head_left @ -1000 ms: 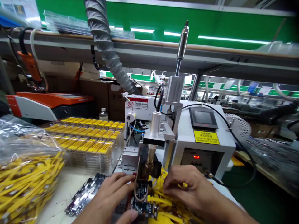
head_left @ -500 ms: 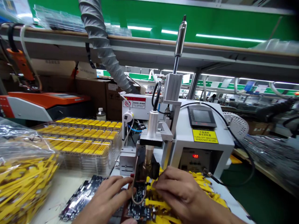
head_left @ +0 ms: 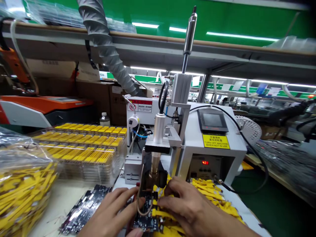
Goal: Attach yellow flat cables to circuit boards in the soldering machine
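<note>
A dark circuit board (head_left: 144, 223) lies under the soldering head (head_left: 154, 171) of the machine, with a thin bent metal tube (head_left: 138, 200) curving down in front of it. My left hand (head_left: 113, 212) rests along the board's left side, fingers stretched out and fingertips near its edge. Fingers pinched, my right hand (head_left: 186, 204) holds a yellow flex strip (head_left: 155, 202) against the board's right edge. Another yellow strip (head_left: 160, 214) sticks out from that edge just below. The strip's far end is hidden under my right fingers.
Loose dark circuit boards (head_left: 84, 209) lie left of my left hand. A plastic bag of yellow strips (head_left: 27, 197) and stacked clear trays (head_left: 84, 168) of them stand further left. More yellow strips (head_left: 214, 194) lie right, before the machine's control box (head_left: 212, 131). A grey hose (head_left: 103, 46) hangs above.
My right fingers have shifted slightly left and down along the board's right edge. The red display has gone from 00 to what looks like 40. My left hand stays beside the board.
</note>
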The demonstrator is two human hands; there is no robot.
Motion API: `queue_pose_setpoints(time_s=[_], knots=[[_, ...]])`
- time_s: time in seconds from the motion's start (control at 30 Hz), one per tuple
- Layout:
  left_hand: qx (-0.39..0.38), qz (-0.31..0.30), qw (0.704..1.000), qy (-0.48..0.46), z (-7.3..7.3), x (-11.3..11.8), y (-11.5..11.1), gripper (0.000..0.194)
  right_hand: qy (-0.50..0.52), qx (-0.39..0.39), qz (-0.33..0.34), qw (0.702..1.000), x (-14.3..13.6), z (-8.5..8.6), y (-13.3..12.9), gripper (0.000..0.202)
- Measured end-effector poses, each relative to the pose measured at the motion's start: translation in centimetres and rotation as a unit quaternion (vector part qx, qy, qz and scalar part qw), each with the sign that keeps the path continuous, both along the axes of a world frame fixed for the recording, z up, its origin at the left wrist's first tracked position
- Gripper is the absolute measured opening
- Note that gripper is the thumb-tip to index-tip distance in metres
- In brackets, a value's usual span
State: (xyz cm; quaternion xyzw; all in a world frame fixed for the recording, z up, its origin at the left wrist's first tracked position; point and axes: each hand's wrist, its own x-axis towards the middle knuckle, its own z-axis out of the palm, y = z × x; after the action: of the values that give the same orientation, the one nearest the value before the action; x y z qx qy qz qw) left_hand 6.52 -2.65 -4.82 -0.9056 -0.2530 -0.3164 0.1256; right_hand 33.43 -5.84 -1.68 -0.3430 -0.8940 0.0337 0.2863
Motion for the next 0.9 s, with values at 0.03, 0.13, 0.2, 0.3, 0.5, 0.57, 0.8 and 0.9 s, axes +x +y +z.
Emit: queue_pose_setpoints(time_s=[0.03,0.13,0.2,0.3,0.5,0.57,0.8,0.9], knots=[[0.013,-0.002,1.000,0.009,0.1,0.1,0.0,0.033,0.001,-0.008,-0.001,1.000,0.0,0.0,0.0,0.026],[0.073,-0.018,0.996,0.041,0.4,0.5,0.3,0.030,0.004,-0.042,-0.013,0.999,0.1,0.0,-0.1,0.030],[0.107,-0.012,0.992,0.058,0.6,0.7,0.4,0.032,0.005,-0.058,-0.020,0.998,0.2,0.0,-0.1,0.033],[0.160,0.000,0.984,0.076,0.9,0.9,0.7,0.034,-0.008,-0.050,-0.026,0.998,0.2,-0.1,0.0,0.036],[0.206,-0.012,0.971,0.118,1.7,1.3,0.6,0.035,0.002,-0.063,-0.034,0.997,0.2,0.0,-0.1,0.036],[0.206,-0.017,0.972,0.112,1.7,1.4,0.7,0.035,0.002,-0.084,-0.037,0.996,0.3,0.4,-0.3,0.037],[0.119,-0.035,0.992,0.038,-0.3,0.0,1.5,0.048,-0.011,-0.052,-0.026,0.998,0.2,0.7,0.0,0.033],[0.088,-0.033,0.996,0.007,-1.1,-0.6,1.5,0.056,-0.013,-0.040,-0.019,0.999,0.1,0.6,0.1,0.029]])
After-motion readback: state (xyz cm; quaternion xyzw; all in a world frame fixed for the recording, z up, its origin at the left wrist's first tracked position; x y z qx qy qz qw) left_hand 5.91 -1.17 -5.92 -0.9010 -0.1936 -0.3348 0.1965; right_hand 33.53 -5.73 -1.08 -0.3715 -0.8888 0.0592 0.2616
